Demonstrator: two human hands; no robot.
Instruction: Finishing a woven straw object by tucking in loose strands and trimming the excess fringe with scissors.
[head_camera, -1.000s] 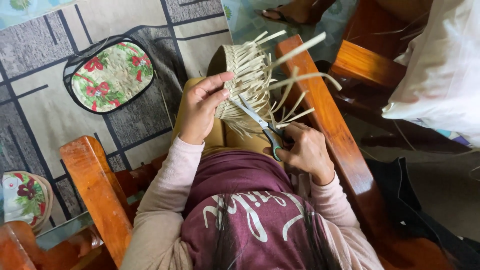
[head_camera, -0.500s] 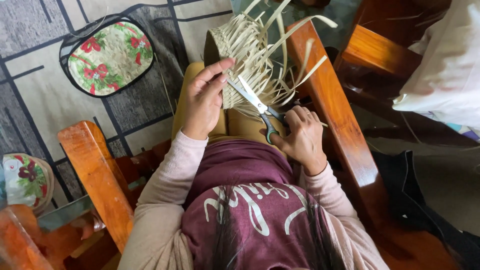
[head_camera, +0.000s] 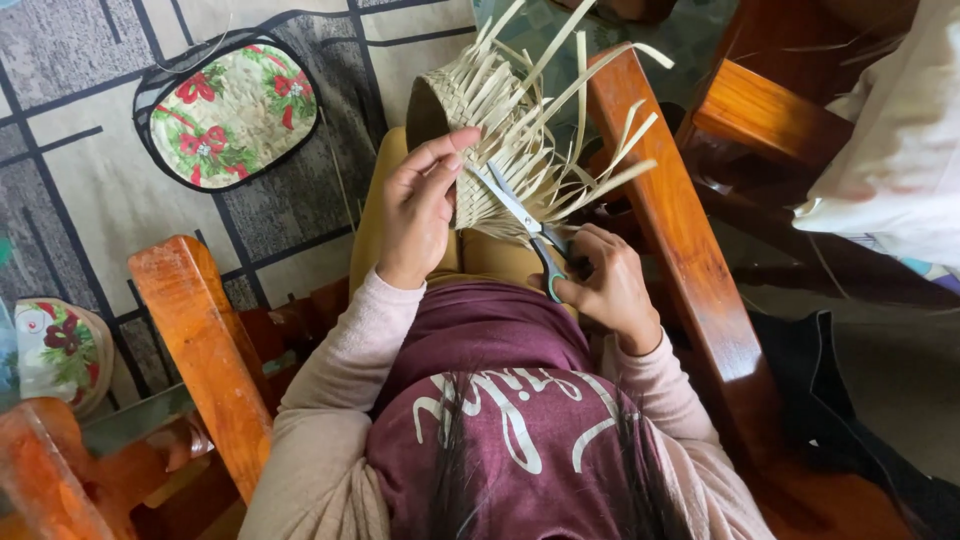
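A small woven straw basket (head_camera: 470, 110) rests on my lap, with several loose pale strips sticking out from its side toward the right. My left hand (head_camera: 418, 208) grips the basket's near edge, fingers spread along the weave. My right hand (head_camera: 603, 283) holds a pair of scissors (head_camera: 528, 226) with teal handles; the blades point up and left into the loose strips and touch them.
I sit in a wooden chair with orange-brown armrests (head_camera: 205, 345) on both sides. A floral oval placemat (head_camera: 232, 112) lies on the patterned grey rug ahead. Another floral mat (head_camera: 55, 350) is at the left. A white cloth bundle (head_camera: 890, 140) sits at the right.
The basket has been turned and lifted slightly, its strips now fanning to the right. The scissors have pushed further into the strips. My left hand has shifted along the basket's edge.
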